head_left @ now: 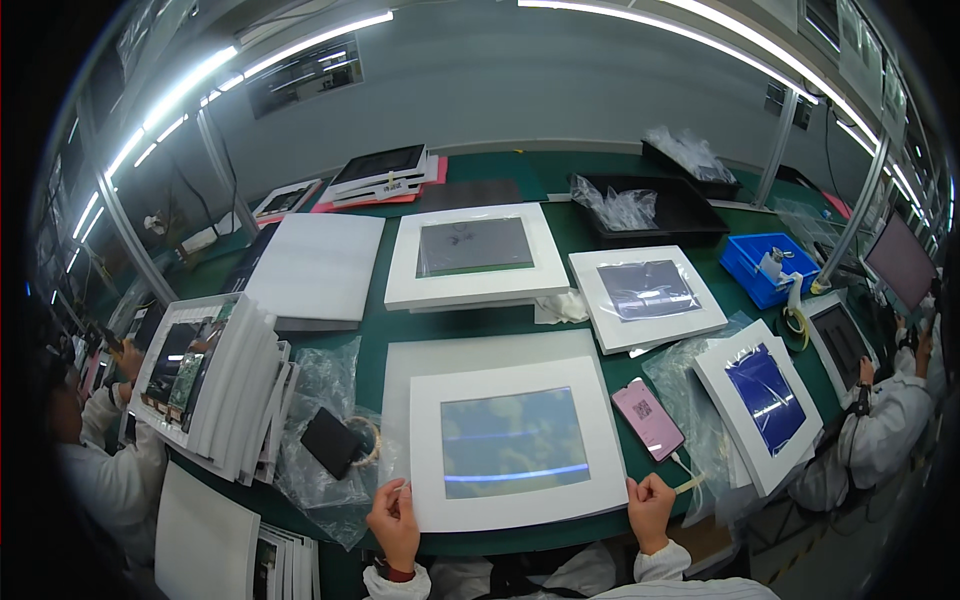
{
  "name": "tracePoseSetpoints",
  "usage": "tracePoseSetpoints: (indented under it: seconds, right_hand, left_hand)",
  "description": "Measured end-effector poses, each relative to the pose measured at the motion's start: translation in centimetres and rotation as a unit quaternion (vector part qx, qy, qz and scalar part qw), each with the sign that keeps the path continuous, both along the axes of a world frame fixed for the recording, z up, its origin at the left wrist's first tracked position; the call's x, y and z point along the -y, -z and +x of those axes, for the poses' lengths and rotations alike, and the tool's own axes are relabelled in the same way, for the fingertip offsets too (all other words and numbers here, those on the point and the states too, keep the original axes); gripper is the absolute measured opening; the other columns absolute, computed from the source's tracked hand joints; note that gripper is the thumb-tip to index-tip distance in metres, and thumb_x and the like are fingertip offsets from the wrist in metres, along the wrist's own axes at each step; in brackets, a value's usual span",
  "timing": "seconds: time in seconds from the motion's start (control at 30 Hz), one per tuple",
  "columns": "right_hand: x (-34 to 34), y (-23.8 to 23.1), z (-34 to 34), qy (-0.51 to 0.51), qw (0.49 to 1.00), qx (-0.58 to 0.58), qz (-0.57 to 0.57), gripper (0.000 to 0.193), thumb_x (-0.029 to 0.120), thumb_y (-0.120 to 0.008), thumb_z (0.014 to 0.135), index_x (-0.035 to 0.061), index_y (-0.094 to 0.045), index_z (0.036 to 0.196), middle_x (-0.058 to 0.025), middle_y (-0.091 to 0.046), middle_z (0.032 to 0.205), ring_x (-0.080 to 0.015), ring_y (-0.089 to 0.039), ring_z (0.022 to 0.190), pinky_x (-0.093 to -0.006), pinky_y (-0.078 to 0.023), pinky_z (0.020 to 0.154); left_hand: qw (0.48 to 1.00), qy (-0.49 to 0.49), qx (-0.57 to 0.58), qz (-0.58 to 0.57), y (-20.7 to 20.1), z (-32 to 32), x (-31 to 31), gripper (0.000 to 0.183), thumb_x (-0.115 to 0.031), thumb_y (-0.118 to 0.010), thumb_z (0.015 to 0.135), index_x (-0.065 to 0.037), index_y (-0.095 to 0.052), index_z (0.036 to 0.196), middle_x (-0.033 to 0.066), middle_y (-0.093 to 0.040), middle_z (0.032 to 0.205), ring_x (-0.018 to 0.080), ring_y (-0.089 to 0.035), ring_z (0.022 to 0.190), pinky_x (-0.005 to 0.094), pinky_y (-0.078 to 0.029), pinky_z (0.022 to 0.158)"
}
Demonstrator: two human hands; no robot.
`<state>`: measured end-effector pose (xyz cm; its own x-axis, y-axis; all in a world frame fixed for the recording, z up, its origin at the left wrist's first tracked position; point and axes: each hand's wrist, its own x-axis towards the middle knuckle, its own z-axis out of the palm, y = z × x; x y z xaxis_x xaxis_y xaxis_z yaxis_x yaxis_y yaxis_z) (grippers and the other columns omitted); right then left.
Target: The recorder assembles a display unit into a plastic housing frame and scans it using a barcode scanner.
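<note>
You are holding a white-framed display panel (515, 440) in front of you at the near edge of the green-topped workbench (345, 345), its lit screen facing up. Your left hand (395, 522) is pinching the panel's lower left edge between thumb and fingers; your right hand (651, 510) is curling in at the lower right edge, fingers closing there — whether they are also gripping the white sheet (480, 356) underneath, you cannot tell. That sheet is showing past the panel's far and left sides.

Just right of the panel, a pink-screened smartphone (648, 418) is lying on the bench, and a blue-screened panel (765, 400) is resting tilted farther right. To your left, a black rectangular object (331, 443) is lying on clear plastic wrap (332, 378), beside a stack of white-framed units (208, 385). Beyond your panel — well clear of your hands — a grey-screened panel (476, 246) is lying flat.
</note>
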<state>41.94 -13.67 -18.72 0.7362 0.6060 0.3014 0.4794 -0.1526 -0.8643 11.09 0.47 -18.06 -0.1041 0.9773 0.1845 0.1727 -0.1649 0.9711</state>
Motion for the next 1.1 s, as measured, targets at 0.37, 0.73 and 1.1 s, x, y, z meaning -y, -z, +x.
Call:
tracePoseSetpoints:
  seconds: [0.37, 0.73, 1.1]
  right_hand:
    - [0.2, 0.5, 0.3, -0.018, 1.000, -0.006, 0.011, 0.039, -0.005, -0.069, 0.075, 0.0029, -0.035, 0.058, 0.0010, -0.031, 0.049, -0.0045, -0.027, 0.048, -0.0242, -0.021, 0.043]
    - [-0.1, 0.4, -0.2, -0.004, 1.000, -0.006, 0.001, 0.040, -0.005, -0.067, 0.077, 0.0029, -0.033, 0.058, 0.0005, -0.029, 0.050, -0.0051, -0.025, 0.048, -0.0256, -0.019, 0.043]
    - [0.3, 0.4, -0.1, 0.008, 1.000, -0.001, -0.003, 0.039, -0.004, -0.064, 0.080, 0.0024, -0.032, 0.059, 0.0006, -0.028, 0.051, -0.0061, -0.024, 0.050, -0.0263, -0.019, 0.045]
  left_hand:
    - [1.000, -0.001, -0.018, 0.003, 0.4, -0.2, -0.1, 0.014, -0.007, -0.057, 0.090, 0.005, -0.059, 0.098, 0.0059, -0.065, 0.076, 0.0053, -0.056, 0.066, 0.0189, -0.042, 0.056]
    - [1.000, -0.017, -0.015, 0.006, -0.1, 0.0, 0.1, 0.012, -0.007, -0.056, 0.091, 0.004, -0.058, 0.095, 0.0064, -0.064, 0.083, 0.0086, -0.060, 0.075, 0.0207, -0.046, 0.065]
    - [1.000, -0.021, -0.003, 0.001, 0.6, 0.0, 0.2, 0.012, -0.006, -0.056, 0.090, 0.005, -0.060, 0.094, 0.0075, -0.066, 0.083, 0.0095, -0.061, 0.074, 0.0210, -0.047, 0.065]
